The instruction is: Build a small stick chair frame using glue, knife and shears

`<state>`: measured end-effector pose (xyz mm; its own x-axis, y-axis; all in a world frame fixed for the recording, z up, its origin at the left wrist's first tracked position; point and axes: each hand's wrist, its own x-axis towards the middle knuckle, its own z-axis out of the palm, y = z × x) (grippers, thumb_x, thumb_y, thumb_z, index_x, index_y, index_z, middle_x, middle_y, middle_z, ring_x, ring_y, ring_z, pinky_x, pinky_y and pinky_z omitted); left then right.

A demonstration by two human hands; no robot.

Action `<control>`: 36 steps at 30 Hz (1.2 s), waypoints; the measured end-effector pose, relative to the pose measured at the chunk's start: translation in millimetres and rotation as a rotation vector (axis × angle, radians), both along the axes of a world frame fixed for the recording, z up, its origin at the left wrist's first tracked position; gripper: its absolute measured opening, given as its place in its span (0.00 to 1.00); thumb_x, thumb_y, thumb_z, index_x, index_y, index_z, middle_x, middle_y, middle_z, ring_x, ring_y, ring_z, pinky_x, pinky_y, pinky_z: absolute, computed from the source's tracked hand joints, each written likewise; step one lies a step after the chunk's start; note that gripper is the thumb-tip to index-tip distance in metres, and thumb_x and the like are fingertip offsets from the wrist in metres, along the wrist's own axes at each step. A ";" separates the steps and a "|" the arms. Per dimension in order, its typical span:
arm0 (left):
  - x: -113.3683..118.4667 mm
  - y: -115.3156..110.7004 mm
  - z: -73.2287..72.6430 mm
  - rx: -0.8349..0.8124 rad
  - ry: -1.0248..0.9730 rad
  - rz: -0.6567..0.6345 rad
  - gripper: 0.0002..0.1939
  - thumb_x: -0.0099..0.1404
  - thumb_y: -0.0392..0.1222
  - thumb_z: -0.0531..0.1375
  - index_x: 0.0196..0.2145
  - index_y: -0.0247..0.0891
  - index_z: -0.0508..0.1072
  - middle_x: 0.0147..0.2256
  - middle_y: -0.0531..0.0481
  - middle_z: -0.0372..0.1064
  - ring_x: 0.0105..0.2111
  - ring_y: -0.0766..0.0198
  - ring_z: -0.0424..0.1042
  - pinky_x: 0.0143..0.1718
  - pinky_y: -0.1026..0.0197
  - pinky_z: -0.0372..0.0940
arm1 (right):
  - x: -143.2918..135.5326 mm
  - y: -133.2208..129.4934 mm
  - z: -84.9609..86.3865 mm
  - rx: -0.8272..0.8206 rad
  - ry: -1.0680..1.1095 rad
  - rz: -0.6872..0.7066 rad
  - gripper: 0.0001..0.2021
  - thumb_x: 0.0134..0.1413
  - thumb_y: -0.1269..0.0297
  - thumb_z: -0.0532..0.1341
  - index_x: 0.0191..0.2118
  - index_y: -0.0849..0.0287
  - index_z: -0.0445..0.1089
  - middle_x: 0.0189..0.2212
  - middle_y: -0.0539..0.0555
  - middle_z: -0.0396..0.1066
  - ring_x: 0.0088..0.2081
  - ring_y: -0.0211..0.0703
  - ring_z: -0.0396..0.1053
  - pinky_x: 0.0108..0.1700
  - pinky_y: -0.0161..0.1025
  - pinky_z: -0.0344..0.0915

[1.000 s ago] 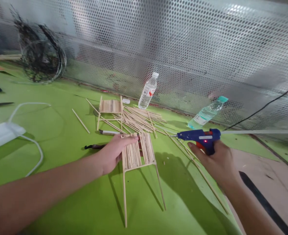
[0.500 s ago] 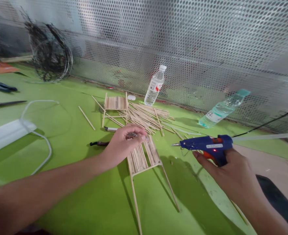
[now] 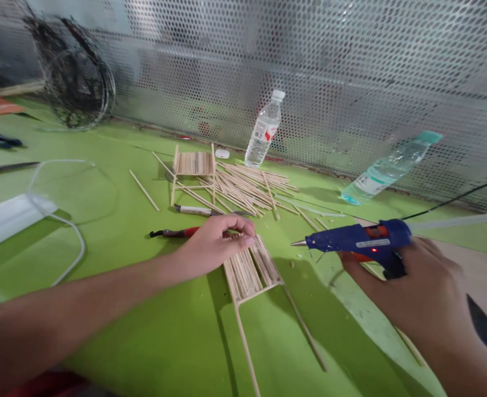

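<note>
My left hand (image 3: 222,245) has its thumb and fingers pinched at the far end of a stick frame (image 3: 243,275), a panel of thin wooden sticks with two long legs pointing toward me. A gap runs between the sticks on the panel's right side. My right hand (image 3: 417,292) is wrapped round the grip of a blue glue gun (image 3: 359,241), its red light lit. The gun's nozzle points left, to the right of the frame and apart from it. A clear glue stick (image 3: 458,221) juts from the gun's back.
Behind the frame lie loose wooden sticks (image 3: 247,190), a second stick frame (image 3: 194,164), a grey-handled knife (image 3: 197,210) and a red-and-black tool (image 3: 172,233). Two bottles (image 3: 263,132) (image 3: 388,168) stand by the perforated metal screen (image 3: 309,66). Scissors (image 3: 7,167) and a wire coil (image 3: 78,82) are left.
The view has shifted a little. The glue gun sits farther right of the frame. My left hand stays at the frame's far end, its thumb and fingers still pinched.
</note>
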<state>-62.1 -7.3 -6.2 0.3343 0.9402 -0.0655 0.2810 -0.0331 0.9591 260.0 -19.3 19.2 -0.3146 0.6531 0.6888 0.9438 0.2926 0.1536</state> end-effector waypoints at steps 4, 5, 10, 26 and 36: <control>-3.4 -2.7 1.9 -0.024 0.100 -0.085 0.15 0.71 0.56 0.61 0.48 0.46 0.78 0.60 0.49 0.72 0.59 0.51 0.70 0.60 0.39 0.65 | 2.6 1.6 5.3 0.058 -0.035 0.061 0.12 0.58 0.51 0.60 0.37 0.55 0.68 0.28 0.57 0.72 0.32 0.59 0.73 0.36 0.48 0.69; -5.0 -3.1 2.2 -0.015 0.113 -0.097 0.15 0.71 0.56 0.61 0.50 0.48 0.77 0.61 0.50 0.71 0.60 0.50 0.69 0.60 0.39 0.65 | 2.5 1.4 7.1 0.052 -0.052 0.070 0.11 0.59 0.51 0.60 0.36 0.53 0.66 0.27 0.55 0.71 0.31 0.58 0.72 0.36 0.49 0.68; -10.5 -3.9 1.5 0.070 0.167 -0.156 0.15 0.70 0.53 0.62 0.53 0.54 0.76 0.67 0.52 0.64 0.65 0.47 0.64 0.64 0.34 0.61 | -2.7 -4.7 15.6 0.019 -0.142 0.079 0.11 0.58 0.52 0.59 0.33 0.50 0.57 0.24 0.49 0.61 0.28 0.56 0.68 0.37 0.50 0.64; -8.6 0.2 0.7 0.428 0.433 -0.407 0.13 0.72 0.39 0.58 0.47 0.44 0.83 0.56 0.45 0.77 0.61 0.49 0.70 0.65 0.41 0.62 | -29.9 -17.2 3.2 -0.115 0.016 0.319 0.13 0.56 0.65 0.66 0.30 0.52 0.58 0.25 0.50 0.66 0.27 0.47 0.67 0.32 0.43 0.62; -15.9 4.8 13.8 0.408 0.507 -0.558 0.25 0.69 0.50 0.63 0.63 0.52 0.74 0.67 0.50 0.67 0.69 0.47 0.61 0.72 0.40 0.50 | -39.7 -19.1 -11.0 -0.164 -0.029 0.348 0.12 0.61 0.60 0.63 0.32 0.52 0.58 0.23 0.47 0.66 0.23 0.43 0.66 0.27 0.38 0.58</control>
<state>-78.0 -2.5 7.6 0.7770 0.6290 -0.0241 0.5123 -0.6097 0.6049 220.3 -38.4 8.1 -0.5544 0.6051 0.5714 0.7799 0.6173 0.1030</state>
